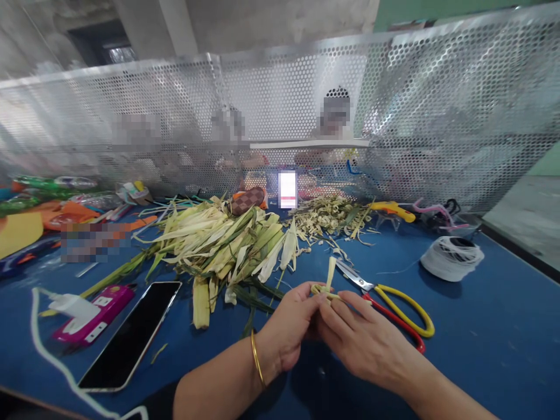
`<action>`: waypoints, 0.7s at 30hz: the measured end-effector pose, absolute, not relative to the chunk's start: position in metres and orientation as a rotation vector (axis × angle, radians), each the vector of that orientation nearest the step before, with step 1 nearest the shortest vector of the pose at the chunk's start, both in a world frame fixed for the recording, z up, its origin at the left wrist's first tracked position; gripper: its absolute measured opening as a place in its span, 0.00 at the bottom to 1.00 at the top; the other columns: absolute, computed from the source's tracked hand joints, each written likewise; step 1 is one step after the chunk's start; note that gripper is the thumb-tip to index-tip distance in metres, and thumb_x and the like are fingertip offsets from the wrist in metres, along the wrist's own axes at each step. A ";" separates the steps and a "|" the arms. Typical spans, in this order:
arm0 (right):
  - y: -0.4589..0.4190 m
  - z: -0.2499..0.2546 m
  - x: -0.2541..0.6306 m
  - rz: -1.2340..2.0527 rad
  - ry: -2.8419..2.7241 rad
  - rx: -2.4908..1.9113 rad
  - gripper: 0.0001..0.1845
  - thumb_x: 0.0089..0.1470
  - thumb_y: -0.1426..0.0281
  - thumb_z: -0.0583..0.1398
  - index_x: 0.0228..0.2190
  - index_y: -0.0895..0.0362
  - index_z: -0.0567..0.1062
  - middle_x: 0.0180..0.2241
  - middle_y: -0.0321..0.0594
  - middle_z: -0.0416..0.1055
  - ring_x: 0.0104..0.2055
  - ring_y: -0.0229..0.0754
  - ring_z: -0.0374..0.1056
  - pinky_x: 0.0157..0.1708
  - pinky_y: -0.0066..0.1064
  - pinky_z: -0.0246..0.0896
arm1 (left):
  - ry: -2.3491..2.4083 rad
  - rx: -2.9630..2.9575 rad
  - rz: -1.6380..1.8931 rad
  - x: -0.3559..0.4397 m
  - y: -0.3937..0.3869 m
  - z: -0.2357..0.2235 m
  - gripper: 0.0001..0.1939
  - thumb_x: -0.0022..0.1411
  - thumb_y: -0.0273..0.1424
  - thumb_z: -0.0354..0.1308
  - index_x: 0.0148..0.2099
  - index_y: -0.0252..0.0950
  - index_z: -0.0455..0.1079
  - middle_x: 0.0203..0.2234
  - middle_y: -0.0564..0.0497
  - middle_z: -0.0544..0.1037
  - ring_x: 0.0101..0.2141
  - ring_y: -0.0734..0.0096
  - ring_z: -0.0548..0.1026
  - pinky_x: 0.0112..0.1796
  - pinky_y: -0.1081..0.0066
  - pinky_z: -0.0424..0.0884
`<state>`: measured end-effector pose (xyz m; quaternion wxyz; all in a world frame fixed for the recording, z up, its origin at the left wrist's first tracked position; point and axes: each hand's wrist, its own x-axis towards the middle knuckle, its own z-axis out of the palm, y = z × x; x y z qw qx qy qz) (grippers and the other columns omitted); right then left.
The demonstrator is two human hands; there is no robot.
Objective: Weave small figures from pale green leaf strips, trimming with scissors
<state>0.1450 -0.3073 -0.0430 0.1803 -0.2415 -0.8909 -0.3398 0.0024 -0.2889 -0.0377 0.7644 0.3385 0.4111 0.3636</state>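
Both of my hands meet over the front of the blue table, pinching a pale green leaf strip (330,273) that is partly folded into a small loop. My left hand (291,326), with a gold bangle at the wrist, grips it from the left between thumb and fingers. From the other side my right hand (361,335) closes on the same strip; its fingertips are partly hidden. Scissors (371,287) with one yellow and one red handle lie just beyond my right hand. A large heap of pale leaf strips (219,239) spreads ahead of my left hand.
Small curled leaf pieces (326,219) are piled farther back. A spool of white string (452,256) stands at right, near a yellow glue gun (394,210). At left lie a phone (131,335) and a magenta power strip (96,315) with a white cable. A perforated metal screen (280,99) borders the back.
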 end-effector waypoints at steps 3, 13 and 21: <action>-0.305 -0.045 0.148 -0.778 -2.491 -0.718 0.21 0.59 0.81 0.43 0.35 0.61 0.74 0.33 0.46 0.72 0.34 0.44 0.65 0.45 0.41 0.55 | 0.946 0.774 0.746 0.002 -0.288 -0.035 0.19 0.46 0.37 0.64 0.39 0.35 0.68 0.24 0.56 0.70 0.21 0.80 0.67 0.22 0.79 0.63; -0.296 -0.051 0.148 0.024 -2.038 -0.987 0.06 0.58 0.77 0.54 0.33 0.55 0.68 0.32 0.38 0.71 0.36 0.40 0.67 0.38 0.34 0.57 | 1.106 0.978 0.773 -0.004 -0.278 -0.027 0.23 0.45 0.42 0.66 0.41 0.33 0.73 0.21 0.55 0.73 0.17 0.80 0.69 0.17 0.79 0.51; -0.301 -0.046 0.145 0.118 -1.986 -1.052 0.08 0.55 0.78 0.54 0.29 0.55 0.69 0.25 0.34 0.69 0.28 0.38 0.64 0.35 0.34 0.56 | 1.063 0.949 0.869 0.002 -0.283 -0.025 0.23 0.42 0.39 0.69 0.39 0.29 0.77 0.21 0.53 0.73 0.19 0.81 0.65 0.22 0.77 0.56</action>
